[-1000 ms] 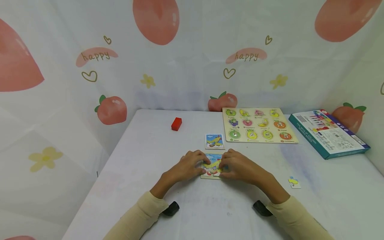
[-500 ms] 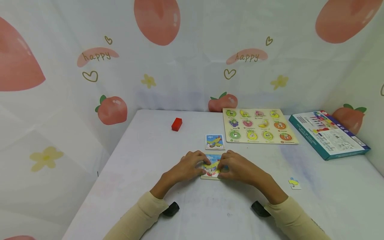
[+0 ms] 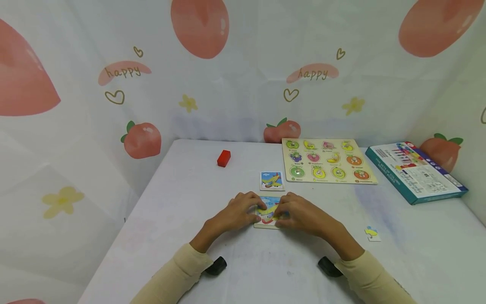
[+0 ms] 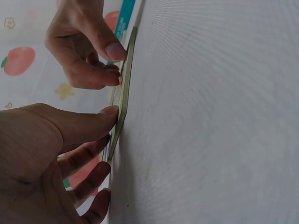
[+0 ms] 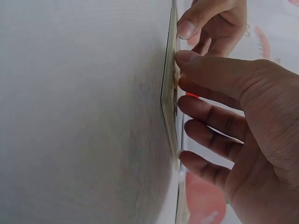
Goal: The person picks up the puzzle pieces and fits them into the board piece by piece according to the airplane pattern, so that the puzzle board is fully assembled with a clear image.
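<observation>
An airplane jigsaw puzzle in a shallow wooden tray lies on the table between both hands. My left hand grips the puzzle's left side, thumb near the front edge and fingertips on the picture. My right hand pinches a jigsaw piece on the right side, against the other pieces; its fingers hide most of that piece. In the right wrist view the thumb lies at the tray's edge, the other fingers bent over the top. Behind the tray lies a square airplane picture. One loose jigsaw piece is farther right.
A red block stands at the back left. A wooden fruit board lies at the back, with a teal-edged box to its right. Black wrist devices show beside the cuffs.
My right hand has shifted slightly left with the jigsaw piece, and the gap between the pieces has narrowed. The left hand stays in place.
</observation>
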Demonstrator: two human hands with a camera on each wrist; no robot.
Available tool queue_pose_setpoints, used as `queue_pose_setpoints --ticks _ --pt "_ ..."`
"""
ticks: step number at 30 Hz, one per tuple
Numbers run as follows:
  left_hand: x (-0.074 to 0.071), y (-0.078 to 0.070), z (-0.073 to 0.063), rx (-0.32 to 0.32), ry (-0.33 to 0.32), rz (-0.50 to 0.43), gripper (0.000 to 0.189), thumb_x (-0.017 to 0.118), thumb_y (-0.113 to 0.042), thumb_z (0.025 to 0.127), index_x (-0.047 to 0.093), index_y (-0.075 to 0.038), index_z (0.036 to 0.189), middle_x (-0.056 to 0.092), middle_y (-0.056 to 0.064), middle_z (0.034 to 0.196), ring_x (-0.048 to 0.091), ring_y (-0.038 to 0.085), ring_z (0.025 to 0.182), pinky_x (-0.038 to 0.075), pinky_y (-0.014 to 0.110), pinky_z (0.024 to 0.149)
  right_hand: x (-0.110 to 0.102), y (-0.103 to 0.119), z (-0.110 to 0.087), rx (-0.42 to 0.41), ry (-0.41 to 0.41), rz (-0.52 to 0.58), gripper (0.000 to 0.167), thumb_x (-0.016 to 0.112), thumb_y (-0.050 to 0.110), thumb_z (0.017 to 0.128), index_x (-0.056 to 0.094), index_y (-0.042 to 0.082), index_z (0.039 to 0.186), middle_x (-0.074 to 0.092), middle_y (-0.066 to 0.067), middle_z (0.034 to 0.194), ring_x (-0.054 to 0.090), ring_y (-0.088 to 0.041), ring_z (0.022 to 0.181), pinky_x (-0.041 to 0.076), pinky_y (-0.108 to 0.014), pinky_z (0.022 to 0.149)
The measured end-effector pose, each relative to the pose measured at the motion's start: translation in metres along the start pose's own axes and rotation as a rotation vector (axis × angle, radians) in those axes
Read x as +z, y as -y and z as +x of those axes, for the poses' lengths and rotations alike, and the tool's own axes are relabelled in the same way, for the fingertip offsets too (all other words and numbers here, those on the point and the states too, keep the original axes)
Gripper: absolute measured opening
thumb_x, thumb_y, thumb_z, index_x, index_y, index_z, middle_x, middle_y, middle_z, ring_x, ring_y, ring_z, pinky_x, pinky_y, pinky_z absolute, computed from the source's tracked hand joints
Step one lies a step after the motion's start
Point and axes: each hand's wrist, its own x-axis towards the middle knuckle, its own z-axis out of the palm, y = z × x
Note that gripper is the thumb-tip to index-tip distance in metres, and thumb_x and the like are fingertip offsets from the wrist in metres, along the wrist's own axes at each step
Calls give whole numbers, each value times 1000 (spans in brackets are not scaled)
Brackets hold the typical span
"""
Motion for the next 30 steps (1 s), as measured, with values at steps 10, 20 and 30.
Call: queue_pose_setpoints --ticks 10,20,30 --pt "0 -3 -3 38 7 53 32 77 -18 98 77 -26 129 61 2 138 50 26 130 42 50 107 1 -3 0 37 -11 39 16 88 25 89 82 16 101 69 11 96 57 -12 98 53 -37 90" --pt "-2 -8 -5 145 35 128 29 73 -12 100 82 -28 122 61 2 134 50 25 126 43 48 103 2 -4 2 81 3 92 16 88 26 88 82 17 100 68 12 96 56 -12 99 53 -36 89" --pt "-1 -13 -6 169 51 191 31 70 -10 102 81 -31 123 62 -2 135 52 22 124 44 42 100 -3 -9 0 73 16 76 14 85 27 90 82 19 101 69 14 96 57 -12 99 52 -38 91"
